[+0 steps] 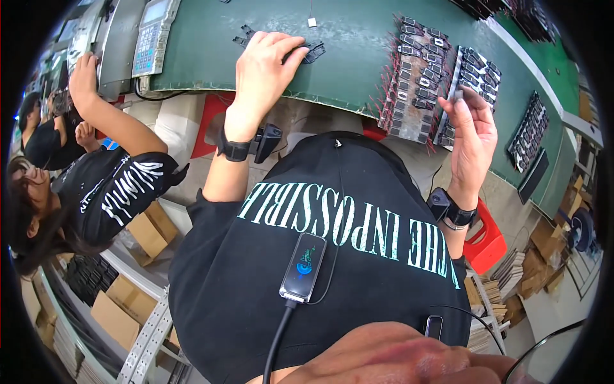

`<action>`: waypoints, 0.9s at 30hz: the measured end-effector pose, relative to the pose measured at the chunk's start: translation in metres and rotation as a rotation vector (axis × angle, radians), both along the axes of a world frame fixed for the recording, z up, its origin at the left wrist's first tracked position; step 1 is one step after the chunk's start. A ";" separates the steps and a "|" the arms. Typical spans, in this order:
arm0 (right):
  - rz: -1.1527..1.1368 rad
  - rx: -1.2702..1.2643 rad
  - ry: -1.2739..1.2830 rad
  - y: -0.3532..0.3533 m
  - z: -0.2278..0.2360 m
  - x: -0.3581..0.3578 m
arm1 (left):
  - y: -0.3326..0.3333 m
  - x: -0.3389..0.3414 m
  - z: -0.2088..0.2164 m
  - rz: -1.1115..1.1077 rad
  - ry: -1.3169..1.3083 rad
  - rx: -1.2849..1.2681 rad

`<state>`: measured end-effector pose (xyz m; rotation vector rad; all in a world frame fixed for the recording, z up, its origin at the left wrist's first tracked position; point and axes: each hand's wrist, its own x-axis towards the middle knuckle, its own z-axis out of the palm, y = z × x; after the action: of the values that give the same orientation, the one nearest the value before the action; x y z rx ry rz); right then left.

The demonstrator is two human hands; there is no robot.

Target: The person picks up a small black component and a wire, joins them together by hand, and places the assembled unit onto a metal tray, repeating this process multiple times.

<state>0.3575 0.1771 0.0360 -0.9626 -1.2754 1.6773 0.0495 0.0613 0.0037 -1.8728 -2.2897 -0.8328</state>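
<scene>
My left hand [265, 67] is over the green table, its fingers bent and its thumb and fingertips closed on a small black plastic part [313, 52]. Another black plastic part [244, 35] shows on the far side of that hand, partly covered by it. My right hand [472, 128] is raised beside the trays at the right. Between its thumb and forefinger is a small grey piece [458, 95], too small to make out its kind. Just left of the right hand lies a tray [409, 96] of small black modules with thin red wires.
A second tray [473, 70] of black modules lies behind my right hand, a third [529, 131] farther right. A small white square [312, 22] rests on the green table [211, 57]. At the left stands a keypad device [152, 38], with a co-worker's arm [112, 112] nearby.
</scene>
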 end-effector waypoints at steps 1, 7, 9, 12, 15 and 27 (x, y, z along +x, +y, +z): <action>0.002 0.000 -0.004 0.000 0.002 -0.003 | 0.001 0.002 -0.001 0.002 -0.004 0.000; 0.037 -0.012 -0.030 -0.005 0.006 -0.010 | 0.018 0.010 0.003 -0.045 0.125 -0.042; 0.013 -0.012 -0.054 -0.005 0.007 -0.007 | 0.024 0.012 0.005 -0.087 0.159 -0.036; 0.022 -0.055 -0.028 -0.007 0.006 -0.008 | 0.024 0.010 0.007 -0.145 0.347 -0.070; 0.038 -0.052 -0.041 -0.005 0.004 -0.008 | 0.031 0.008 0.011 -0.197 0.409 -0.146; 0.066 -0.065 0.003 -0.005 -0.001 -0.003 | 0.049 0.013 0.006 -0.148 0.425 0.015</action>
<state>0.3548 0.1721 0.0352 -0.9658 -1.2695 1.7800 0.0627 0.1107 0.0098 -1.9985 -1.9031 -0.4075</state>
